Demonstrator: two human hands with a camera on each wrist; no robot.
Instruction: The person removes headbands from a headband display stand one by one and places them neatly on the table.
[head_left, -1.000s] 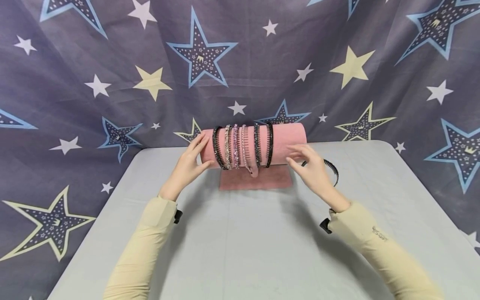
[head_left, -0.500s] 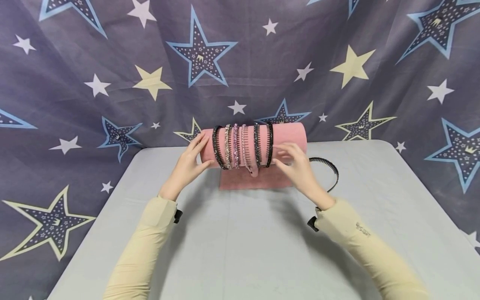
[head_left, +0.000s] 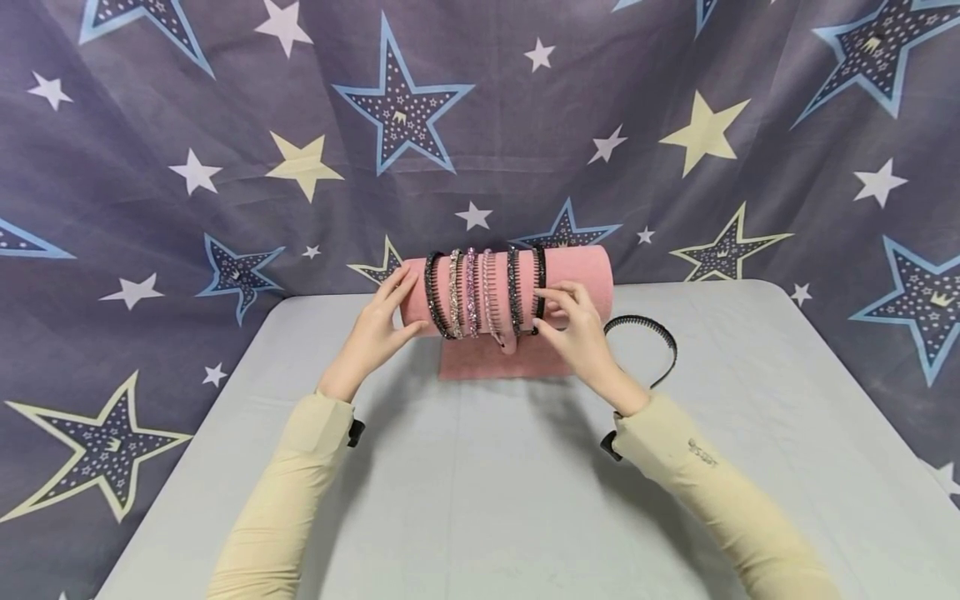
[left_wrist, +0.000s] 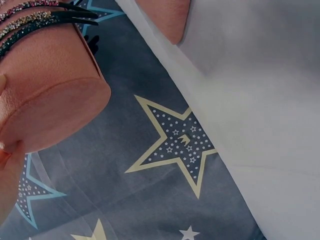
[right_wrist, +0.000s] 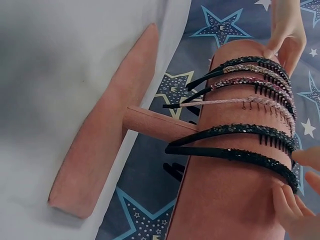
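Note:
A pink padded headband stand [head_left: 577, 271] lies crosswise near the back of the table, its roll carried on a short post and flat base [right_wrist: 105, 130]. My left hand [head_left: 375, 325] grips the roll's left end, fingers over the top and thumb below. Several toothed headbands sit around the roll: glittery black, gold, purple-pink, a pale pink braided one [right_wrist: 230, 101] and two black ones at the right. My right hand [head_left: 581, 337] has its fingertips and thumb on either side of the rightmost black headband [right_wrist: 245, 156], pinching it near the front.
Behind my right wrist, a loose black toothed headband [head_left: 656, 325] lies on the pale cloth-covered table [head_left: 480, 500]. A dark curtain [head_left: 480, 167] with stars hangs right behind the table's back edge.
My right hand has moved left along the roll, from near its right end to the rightmost black headband. More of the loose headband now shows. My left hand has stayed in place.

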